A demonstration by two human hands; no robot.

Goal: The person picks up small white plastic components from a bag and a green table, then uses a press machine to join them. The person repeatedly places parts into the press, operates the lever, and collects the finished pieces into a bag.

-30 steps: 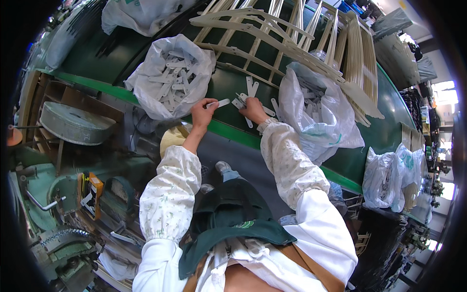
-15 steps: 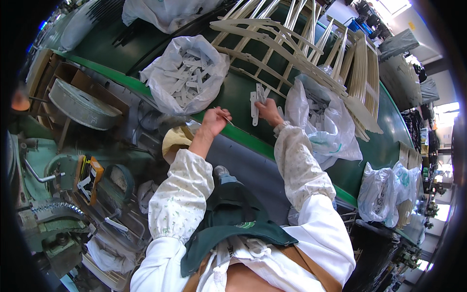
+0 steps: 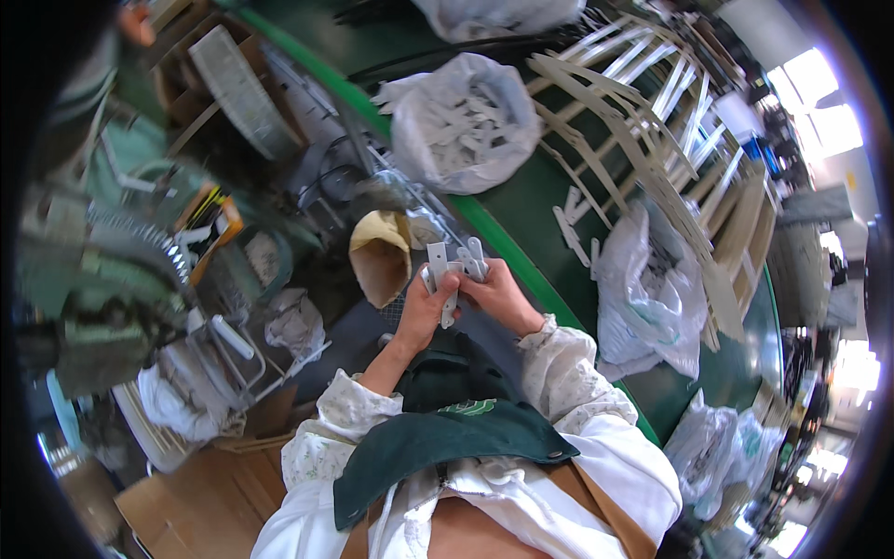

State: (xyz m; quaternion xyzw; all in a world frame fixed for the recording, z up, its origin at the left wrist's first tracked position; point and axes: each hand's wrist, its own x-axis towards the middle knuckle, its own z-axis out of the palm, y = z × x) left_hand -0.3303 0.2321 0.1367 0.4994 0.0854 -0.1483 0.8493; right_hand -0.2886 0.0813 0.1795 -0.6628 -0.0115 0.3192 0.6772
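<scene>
In front of my dark green apron [image 3: 447,456], my two hands meet just off the bench's near edge. Fingers closed, my left hand [image 3: 424,312] grips small white flat brackets [image 3: 437,255] with rounded ends. Several more white brackets [image 3: 475,259] stick up from my right hand [image 3: 503,300], whose fingers are wrapped round them. The hands nearly touch, and the pieces overlap between them. A few loose brackets [image 3: 570,233] lie on the green bench top [image 3: 535,219], between two bags. The white bag [image 3: 419,149] beyond my hands is full of similar pieces.
The green bench edge [image 3: 507,244] runs diagonally past my hands. White bag [image 3: 643,326] and stacked cream frames [image 3: 643,140] stand on the bench at right. A yellowish open sack [image 3: 380,256] is close to my left hand. Machinery [image 3: 121,252] and a cardboard box [image 3: 209,489] are at left.
Both hands have come together, away from the bench and closer to my body. The right hand brought brackets from the bench top. My view has turned, shifting the bench rightward.
</scene>
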